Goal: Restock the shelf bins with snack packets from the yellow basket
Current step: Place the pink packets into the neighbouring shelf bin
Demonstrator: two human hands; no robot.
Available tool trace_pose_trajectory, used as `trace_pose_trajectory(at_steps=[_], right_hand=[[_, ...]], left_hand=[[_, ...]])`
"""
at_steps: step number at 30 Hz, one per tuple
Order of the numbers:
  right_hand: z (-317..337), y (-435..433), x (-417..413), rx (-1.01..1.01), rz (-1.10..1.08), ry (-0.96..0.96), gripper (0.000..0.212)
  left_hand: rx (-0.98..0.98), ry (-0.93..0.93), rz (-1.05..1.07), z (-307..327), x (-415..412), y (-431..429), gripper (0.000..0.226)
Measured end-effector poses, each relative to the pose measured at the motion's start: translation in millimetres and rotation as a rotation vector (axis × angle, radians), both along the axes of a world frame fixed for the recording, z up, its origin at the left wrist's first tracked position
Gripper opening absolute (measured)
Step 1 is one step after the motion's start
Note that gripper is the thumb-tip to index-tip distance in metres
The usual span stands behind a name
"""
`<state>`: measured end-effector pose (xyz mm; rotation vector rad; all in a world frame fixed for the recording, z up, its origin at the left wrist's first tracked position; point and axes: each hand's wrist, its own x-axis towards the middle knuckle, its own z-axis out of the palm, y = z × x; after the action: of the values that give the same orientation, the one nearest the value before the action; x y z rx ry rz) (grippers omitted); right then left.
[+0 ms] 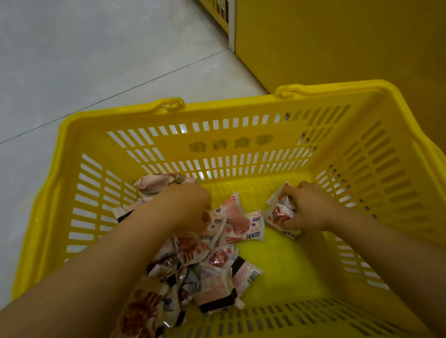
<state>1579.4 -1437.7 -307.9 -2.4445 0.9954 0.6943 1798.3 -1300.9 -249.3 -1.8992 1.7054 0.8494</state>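
Closest in: left forearm [67, 301], stretched forward and down into the yellow basket [230, 141]; under it and just beside it, a messy pile of snack packets [198, 272] on the basket's left side, running in a long strip from the near wall up toward the far left corner; left hand [190, 206] dug knuckles-up into the far end of that pile, fingers hidden among the wrappers, so cannot tell if gripping or loose. Right forearm [410, 255] in from the near right; right hand [310, 207] low by the far right wall, fingers curled tight round a small bunch of packets [279, 215], bunch sticking out to the left of the fist. Between the two hands, a couple of loose packets [236, 221], lying flat, touching the pile. Probably a grab-and-lift step; most of the pile in easy reach of the left hand only. Pale floor [74, 60] beyond the basket on the left; yellow shelf unit [338, 26] ahead and to the right; bins not clear from here.
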Motion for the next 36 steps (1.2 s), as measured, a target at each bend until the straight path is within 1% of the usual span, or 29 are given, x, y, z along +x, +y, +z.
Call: trace_pose_trajectory(at_steps=[3, 4, 5, 7, 8, 9, 11, 12, 13, 14, 16, 17, 20, 22, 23, 25, 26, 28, 30, 31, 34, 36], right_hand=[[3, 0, 0, -0.090, -0.009, 0.006, 0.072], [3, 1, 0, -0.132, 0.001, 0.005, 0.071], [3, 2, 0, -0.151, -0.005, -0.013, 0.070], [0, 5, -2, -0.128, -0.055, -0.092, 0.067], [-1, 7, -3, -0.114, -0.081, -0.139, 0.069], [-1, 9, -4, -0.111, -0.094, -0.176, 0.076], [-2, 11, -5, -0.118, -0.095, -0.215, 0.100], [-2, 12, -5, -0.124, -0.083, -0.230, 0.108], [-2, 14, -4, -0.129, -0.059, -0.242, 0.110], [-3, 15, -4, -0.136, -0.028, -0.241, 0.109], [-4, 19, -6, -0.129, 0.019, -0.225, 0.106], [-6, 22, -7, -0.104, 0.034, -0.224, 0.105], [-10, 31, -11, -0.021, 0.092, -0.221, 0.103], [-10, 31, -11, -0.037, 0.103, -0.226, 0.101], [-11, 28, -11, -0.080, 0.082, -0.236, 0.101], [-10, 22, -9, -0.174, -0.007, -0.283, 0.099], [-9, 19, -8, -0.183, -0.056, -0.310, 0.097], [-11, 16, -8, -0.122, -0.118, -0.342, 0.094], [-13, 17, -12, -0.063, -0.132, -0.351, 0.093], [-15, 19, -14, -0.068, -0.126, -0.349, 0.092], [-20, 24, -21, -0.224, -0.078, -0.304, 0.088], [-22, 25, -24, -0.252, -0.086, -0.293, 0.086]], left_hand=[[-0.126, 0.203, 0.083, -4, -23, 1, 0.021], [-0.164, 0.235, 0.092, -9, -34, 2, 0.020], [-0.202, 0.245, 0.088, -15, -43, 3, 0.020], [-0.230, 0.214, 0.049, -31, -56, 5, 0.034], [-0.225, 0.191, 0.027, -38, -60, 6, 0.039], [-0.228, 0.167, 0.003, -43, -62, 7, 0.041], [-0.273, 0.115, -0.050, -48, -64, 8, 0.040], [-0.307, 0.094, -0.065, -50, -65, 9, 0.041], [-0.332, 0.085, -0.067, -51, -67, 10, 0.044], [-0.337, 0.090, -0.047, -52, -69, 12, 0.051], [-0.287, 0.104, 0.020, -52, -73, 14, 0.068], [-0.256, 0.092, 0.035, -53, -74, 15, 0.068], [-0.257, 0.055, 0.049, -51, -68, 16, 0.051], [-0.303, 0.107, 0.139, -46, -57, 14, 0.050], [-0.306, 0.135, 0.177, -44, -51, 11, 0.050], [-0.232, 0.179, 0.215, -44, -42, 6, 0.050], [-0.172, 0.200, 0.226, -44, -41, 5, 0.050], [-0.106, 0.203, 0.210, -50, -43, 5, 0.051], [-0.156, 0.169, 0.165, -56, -50, 8, 0.055], [-0.205, 0.153, 0.143, -57, -53, 10, 0.056], [-0.372, 0.111, 0.055, -58, -56, 13, 0.065], [-0.504, 0.061, -0.022, -59, -56, 13, 0.067]])
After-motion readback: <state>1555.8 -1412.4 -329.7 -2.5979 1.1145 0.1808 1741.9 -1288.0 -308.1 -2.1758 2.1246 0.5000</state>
